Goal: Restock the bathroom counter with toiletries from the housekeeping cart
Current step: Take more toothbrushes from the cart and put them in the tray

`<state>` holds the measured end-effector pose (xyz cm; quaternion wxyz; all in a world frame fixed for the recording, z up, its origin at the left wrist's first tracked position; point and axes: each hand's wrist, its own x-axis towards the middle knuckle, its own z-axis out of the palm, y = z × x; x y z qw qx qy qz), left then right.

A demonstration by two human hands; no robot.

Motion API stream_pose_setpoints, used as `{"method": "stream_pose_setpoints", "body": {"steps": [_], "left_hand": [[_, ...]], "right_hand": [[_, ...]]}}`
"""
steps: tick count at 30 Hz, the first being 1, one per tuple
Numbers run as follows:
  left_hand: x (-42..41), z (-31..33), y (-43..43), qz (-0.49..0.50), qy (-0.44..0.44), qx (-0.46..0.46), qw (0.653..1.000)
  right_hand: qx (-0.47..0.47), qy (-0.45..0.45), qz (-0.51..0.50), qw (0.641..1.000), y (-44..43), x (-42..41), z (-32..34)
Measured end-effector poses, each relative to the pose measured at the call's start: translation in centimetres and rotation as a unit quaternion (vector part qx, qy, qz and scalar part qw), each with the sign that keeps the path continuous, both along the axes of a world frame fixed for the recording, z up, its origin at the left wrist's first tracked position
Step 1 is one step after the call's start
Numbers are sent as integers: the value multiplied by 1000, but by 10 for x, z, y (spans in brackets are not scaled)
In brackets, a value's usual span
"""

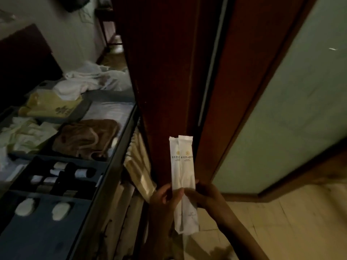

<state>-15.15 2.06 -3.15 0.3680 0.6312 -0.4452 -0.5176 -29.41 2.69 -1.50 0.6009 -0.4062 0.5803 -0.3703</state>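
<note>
Two long white packets [183, 166], sealed and printed with a small gold emblem, held upright side by side and overlapping in front of the dark red door frame [169, 72], just right of the housekeeping cart [114, 166]. The left hand [165, 197] pinches the lower part of the pair, with its thumb across the front. The right hand [204, 196] closes its fingertips on the right-hand edge at the same height. Both hands are curled onto the wrappers and neither is slack.

The packets look very light. The wrapper appears thin and smooth, and probably holds a slim stiff item, though the contents cannot be made out. Such film is likely to slide, one packet over the other, so a pinch across both, near the middle or lower third, should keep them together. A firm squeeze would likely crease the wrapper rather than break anything.

On the cart, trays hold small bottles [80, 173] and a brown cloth [86, 137]. The bathroom surface is not in view.
</note>
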Motion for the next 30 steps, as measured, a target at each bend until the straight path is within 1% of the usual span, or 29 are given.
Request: {"method": "stream_pose_setpoints", "body": {"steps": [3, 6, 8, 13, 17, 20, 23, 26, 30], "left_hand": [[-44, 1, 0, -18, 59, 37, 997], [-98, 1, -1, -67, 65, 49, 994], [-140, 0, 0, -113, 66, 47, 990], [-249, 1, 13, -250, 64, 42, 965], [-342, -9, 34, -349, 50, 55, 934], [-411, -16, 54, -427, 45, 62, 901], [-477, -18, 79, -499, 52, 39, 864], [-536, -17, 100, -542, 58, 16, 838], [-594, -16, 116, -587, 54, 34, 807]], "right_hand": [[6, -15, -41, 999, 9, -40, 2], [10, -32, -97, 995, 22, -90, 0], [11, -28, -145, 989, 37, -129, -2], [0, -13, -273, 962, 83, -226, 0], [7, -1, -371, 929, 124, -306, -4], [6, 18, -423, 906, 156, -368, -9], [5, 41, -470, 882, 188, -427, -11], [-4, 61, -511, 857, 216, -476, -13], [-2, 67, -552, 831, 241, -520, -15]]}}
